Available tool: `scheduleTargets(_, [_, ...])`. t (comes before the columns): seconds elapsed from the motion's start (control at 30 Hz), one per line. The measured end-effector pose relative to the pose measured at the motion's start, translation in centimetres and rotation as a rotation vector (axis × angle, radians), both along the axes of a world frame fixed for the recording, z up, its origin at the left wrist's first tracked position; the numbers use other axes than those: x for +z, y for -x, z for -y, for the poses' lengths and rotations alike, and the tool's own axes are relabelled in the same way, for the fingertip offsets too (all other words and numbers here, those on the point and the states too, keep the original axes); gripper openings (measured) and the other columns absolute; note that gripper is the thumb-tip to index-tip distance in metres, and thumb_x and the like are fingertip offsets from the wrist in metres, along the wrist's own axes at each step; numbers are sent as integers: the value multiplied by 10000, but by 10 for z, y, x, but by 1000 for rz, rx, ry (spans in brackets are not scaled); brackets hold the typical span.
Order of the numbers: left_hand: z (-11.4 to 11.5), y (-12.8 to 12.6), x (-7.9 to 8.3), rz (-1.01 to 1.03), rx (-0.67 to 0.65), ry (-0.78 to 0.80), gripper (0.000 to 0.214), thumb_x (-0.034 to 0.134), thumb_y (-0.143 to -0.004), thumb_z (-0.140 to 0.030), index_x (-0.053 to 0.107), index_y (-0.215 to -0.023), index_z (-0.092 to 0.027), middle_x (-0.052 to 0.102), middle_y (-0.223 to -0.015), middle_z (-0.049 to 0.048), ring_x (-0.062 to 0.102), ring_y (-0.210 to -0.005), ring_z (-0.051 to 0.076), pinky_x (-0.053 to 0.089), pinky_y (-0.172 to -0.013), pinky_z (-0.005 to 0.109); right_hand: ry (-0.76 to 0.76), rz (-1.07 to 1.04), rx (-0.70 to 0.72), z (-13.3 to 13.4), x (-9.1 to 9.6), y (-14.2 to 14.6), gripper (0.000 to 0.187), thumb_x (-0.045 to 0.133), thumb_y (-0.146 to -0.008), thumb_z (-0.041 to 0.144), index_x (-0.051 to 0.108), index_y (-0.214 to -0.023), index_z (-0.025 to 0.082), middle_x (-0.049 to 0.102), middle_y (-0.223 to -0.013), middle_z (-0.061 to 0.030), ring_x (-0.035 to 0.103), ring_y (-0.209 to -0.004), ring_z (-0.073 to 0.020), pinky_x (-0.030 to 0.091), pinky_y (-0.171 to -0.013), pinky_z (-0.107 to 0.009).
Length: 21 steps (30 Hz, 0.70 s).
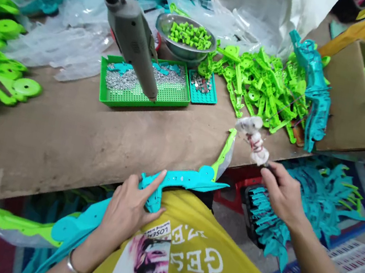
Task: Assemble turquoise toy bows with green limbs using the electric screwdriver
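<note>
My left hand (131,203) grips a turquoise plastic toy bow (182,179) at its middle, the thumb under it and the index finger along the top. The bow lies across my lap at the table's front edge. A bright green limb (224,155) with a clear strip rises from its right end, and another green limb (18,227) extends at the lower left. Raised over the table edge, my right hand (284,192) is closed round the dark handle of a hammer-like tool (255,142). White wrapping with reddish bands covers the tool's head and neck, slightly blurred.
A grey electric screwdriver (134,48) hangs above a green tray (142,101) of small screws. Beside it are a small turquoise tray (203,98), a metal bowl (183,52) of green pieces, a heap of green parts (265,85) and a cardboard box (354,101).
</note>
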<state>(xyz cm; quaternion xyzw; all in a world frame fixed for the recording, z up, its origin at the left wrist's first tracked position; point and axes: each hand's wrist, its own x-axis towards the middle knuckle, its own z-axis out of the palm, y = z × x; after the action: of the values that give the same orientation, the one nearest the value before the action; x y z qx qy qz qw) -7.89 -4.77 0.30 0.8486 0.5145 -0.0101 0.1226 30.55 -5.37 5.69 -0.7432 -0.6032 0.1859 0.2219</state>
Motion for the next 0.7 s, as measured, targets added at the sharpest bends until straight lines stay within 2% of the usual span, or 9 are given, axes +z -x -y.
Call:
scheduleTargets(0.13, [8, -2, -3, -16, -15, -2, 868, 763, -797, -480, 377, -1558, -321, 469, -1111, 141, 569, -945, 309, 522, -788, 407, 83, 1, 46, 43, -18, 1, 326, 482, -1006, 431, 643, -1181, 208, 741, -941, -37, 686, -757, -165, 508, -697, -265])
scheduleTargets(0.3, [17, -4, 0, -109, -17, 3, 854, 720, -823, -488, 348, -1571, -314, 471, -1008, 109, 557, -866, 294, 507, -756, 398, 146, 43, 89, 63, -31, -4, 323, 486, -1006, 417, 651, -1189, 207, 770, -1009, -54, 738, -856, -201, 550, -771, -294])
scheduleTargets(0.53, [17, -8, 5, -152, 0, 52, 818, 661, -862, -509, 319, -1581, -322, 454, -936, 76, 532, -824, 275, 475, -742, 376, -82, 96, -15, 77, -28, -6, 344, 506, -993, 383, 649, -1224, 172, 770, -1105, -99, 755, -900, -222, 571, -801, -305])
scheduleTargets(0.7, [13, -9, 8, -147, 8, 87, 843, 685, -840, -497, 320, -1580, -327, 474, -975, 91, 537, -863, 285, 461, -755, 374, 76, 96, 104, 60, -38, -10, 350, 505, -986, 440, 682, -1165, 196, 782, -1024, -78, 754, -831, -221, 568, -741, -304])
